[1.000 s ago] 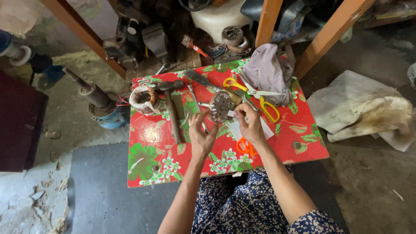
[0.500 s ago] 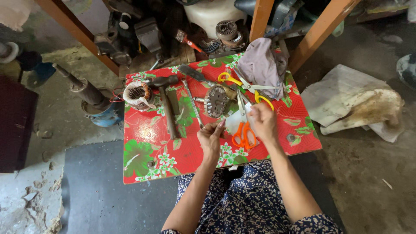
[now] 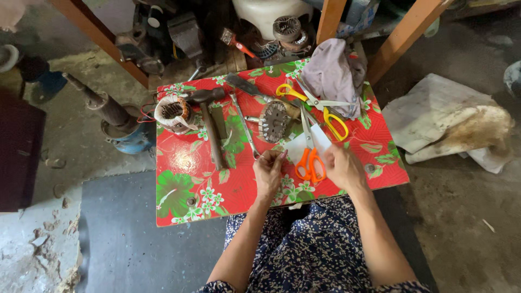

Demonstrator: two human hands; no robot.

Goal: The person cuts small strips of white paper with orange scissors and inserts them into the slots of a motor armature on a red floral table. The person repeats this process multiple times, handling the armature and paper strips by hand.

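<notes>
My left hand (image 3: 268, 174) hovers over the red flowered table (image 3: 184, 163), thumb and fingertips pinched at the left corner of a small white piece of paper (image 3: 304, 142). My right hand (image 3: 344, 167) grips the paper's right edge. Orange-handled scissors (image 3: 310, 163) lie on the paper between my hands. Just beyond them lies a grey motor rotor (image 3: 274, 120), apart from both hands.
Yellow-handled scissors (image 3: 321, 106) and a grey cloth (image 3: 336, 73) lie at the table's far right. A hammer (image 3: 210, 127), a wound stator (image 3: 173, 114) and a long thin metal tool (image 3: 244, 127) lie to the left. Wooden posts, motor parts and white sacking (image 3: 450, 119) surround the table.
Both hands have drawn back from the rotor towards me and now meet at the white paper by the orange scissors. The view has shifted slightly.
</notes>
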